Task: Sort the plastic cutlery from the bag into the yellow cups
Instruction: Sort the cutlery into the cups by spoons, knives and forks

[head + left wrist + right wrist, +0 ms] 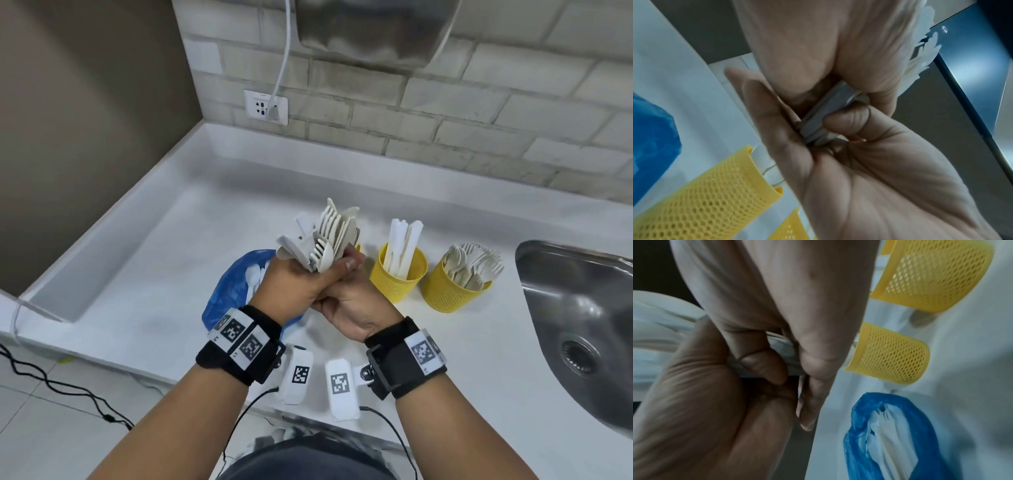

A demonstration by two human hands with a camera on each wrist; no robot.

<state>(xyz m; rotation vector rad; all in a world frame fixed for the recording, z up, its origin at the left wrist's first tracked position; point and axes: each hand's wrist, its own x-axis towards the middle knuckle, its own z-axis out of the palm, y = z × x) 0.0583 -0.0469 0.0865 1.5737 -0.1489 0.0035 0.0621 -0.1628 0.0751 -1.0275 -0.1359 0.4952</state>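
My left hand (301,284) grips a mixed bundle of white plastic cutlery (325,236), with forks, spoons and knives fanned upward above the counter. My right hand (352,301) is pressed against it from below, and its thumb (764,366) pinches the handle ends (781,345). In the left wrist view my left thumb (846,120) curls over the grey handles (824,116). A blue bag (229,294) with more cutlery (890,434) lies under my left wrist. One yellow cup (397,274) holds knives, another (452,287) holds forks and spoons. A third cup (358,247) is mostly hidden behind my hands.
A steel sink (582,325) lies at the right of the white counter (154,240). A tiled wall with a socket (266,108) and a cable stands behind. The counter's front edge is just below my wrists.
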